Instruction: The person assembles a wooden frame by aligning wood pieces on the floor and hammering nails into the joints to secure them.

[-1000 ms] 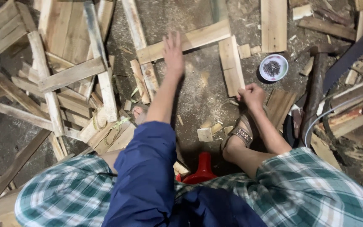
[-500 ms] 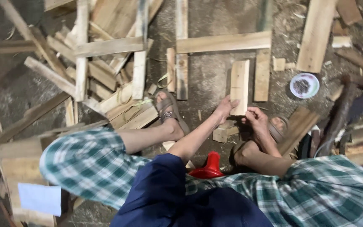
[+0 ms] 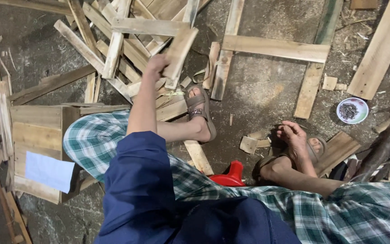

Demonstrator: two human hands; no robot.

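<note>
Head view — plank [image 3: 179, 52] in left hand [image 3: 155, 64]

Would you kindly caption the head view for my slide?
Seated person's left hand lifts a short wooden slat over scattered boards; right hand rests by a sandalled foot.

Bare concrete floor [image 3: 262, 90] open between both feet, reachable. Left side crowded: slat pile [image 3: 113, 45] blocks low passage. Wooden frame [image 3: 274, 47] bars ahead. Nail bowl [image 3: 352, 110] sits at right, planks beyond.
</note>
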